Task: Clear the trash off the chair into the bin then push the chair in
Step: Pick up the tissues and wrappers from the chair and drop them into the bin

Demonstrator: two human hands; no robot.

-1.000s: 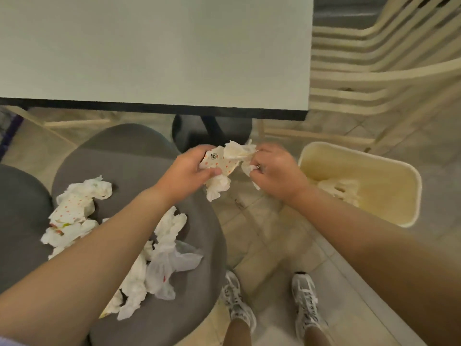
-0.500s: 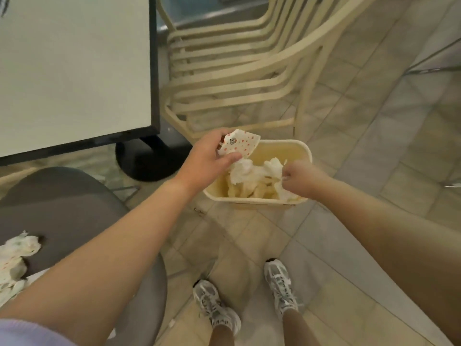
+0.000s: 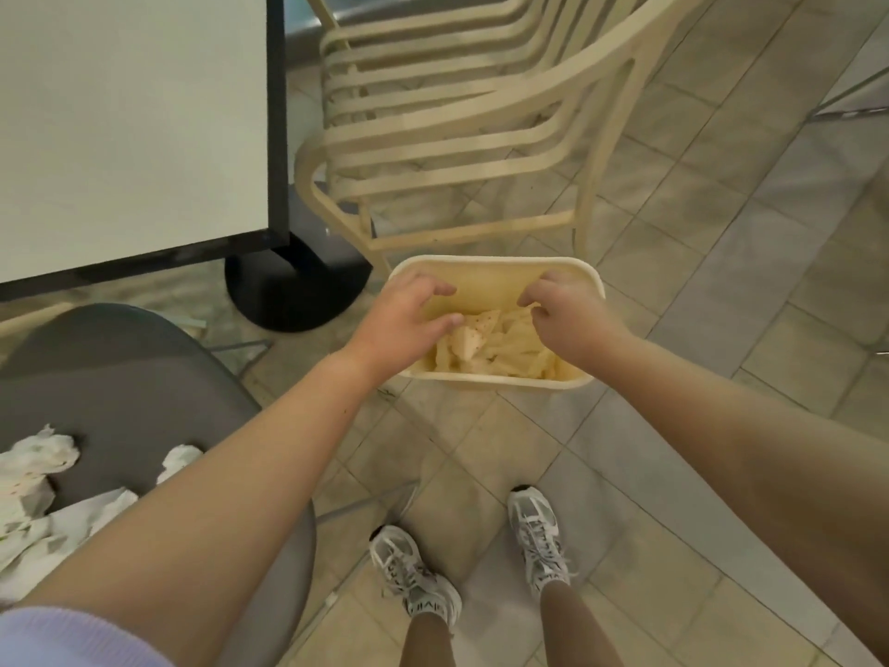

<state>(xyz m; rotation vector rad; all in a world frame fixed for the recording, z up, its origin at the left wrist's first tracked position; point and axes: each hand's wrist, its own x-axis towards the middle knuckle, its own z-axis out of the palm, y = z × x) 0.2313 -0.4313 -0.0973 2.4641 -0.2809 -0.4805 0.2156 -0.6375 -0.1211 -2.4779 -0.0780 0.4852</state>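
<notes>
The cream bin stands on the tiled floor in front of my feet, with crumpled paper trash lying inside it. My left hand hovers over the bin's left side, fingers loosely spread and holding nothing. Over the bin's right side is my right hand, its fingers relaxed and empty. The grey chair is at lower left, and crumpled white napkins still lie on its seat, partly hidden by my left forearm.
A white table with a black edge and round black base stands at upper left. Stacked cream plastic chairs sit right behind the bin. My two shoes are on the tiles below.
Both hands carried the crumpled paper from above the chair to the bin and let it go; it now lies inside. The view swung right toward the bin.
</notes>
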